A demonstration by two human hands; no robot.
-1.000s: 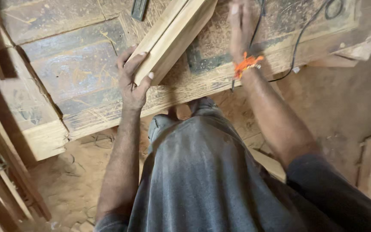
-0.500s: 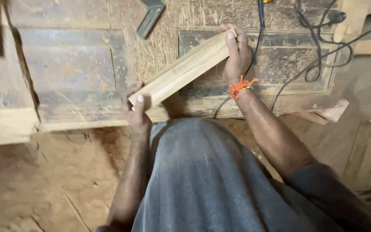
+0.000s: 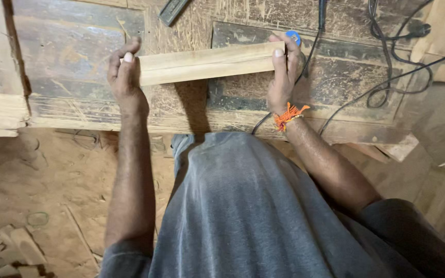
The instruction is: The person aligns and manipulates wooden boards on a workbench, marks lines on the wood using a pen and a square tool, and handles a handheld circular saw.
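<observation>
two hands hold a pale wooden strip (image 3: 209,63) level above the worn panelled surface (image 3: 78,46)
the left hand (image 3: 124,77) has its grip pinching one end of the strip, and the right hand (image 3: 284,72), with an orange thread at the wrist, has its grip pinching the other end; black cables (image 3: 387,51) lie on the surface near the right hand

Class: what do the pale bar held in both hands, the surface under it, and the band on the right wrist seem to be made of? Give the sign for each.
Pale bar: bare, unfinished wood, with straight grain lines.
Work surface: old dark wood, worn, scratched and dusty.
Wrist band: orange thread, seemingly, with frayed ends.
</observation>
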